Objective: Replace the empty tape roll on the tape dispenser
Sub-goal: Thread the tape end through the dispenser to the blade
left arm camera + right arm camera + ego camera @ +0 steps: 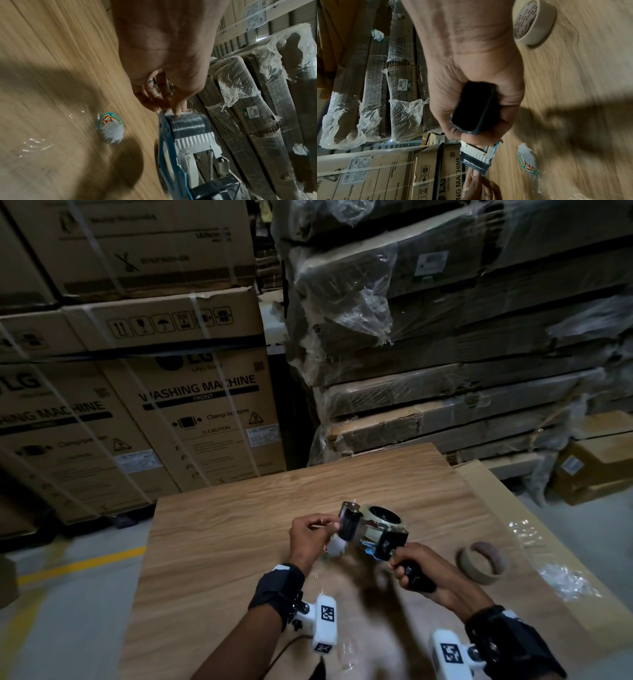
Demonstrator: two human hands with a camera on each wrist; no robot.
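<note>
My right hand (pixel 407 571) grips the black handle (pixel 473 106) of the tape dispenser (pixel 371 530) and holds it above the wooden table (pixel 219 529). A pale tape roll (pixel 383 517) sits on the dispenser's hub. At the black front roller (pixel 187 123), my left hand (pixel 173 108) pinches the loose tape end between thumb and fingers; the head view shows the left hand (pixel 329 525) just left of the dispenser. The empty cardboard core (pixel 483 565) lies on the table to the right; the same core (pixel 534 20) appears in the right wrist view.
A torn round label (pixel 110 128) and scraps of clear wrap (pixel 568 580) lie on the table. A cardboard sheet (pixel 534 508) covers its right side. Stacked washing machine cartons (pixel 191 412) and wrapped flat boxes (pixel 445 354) stand behind.
</note>
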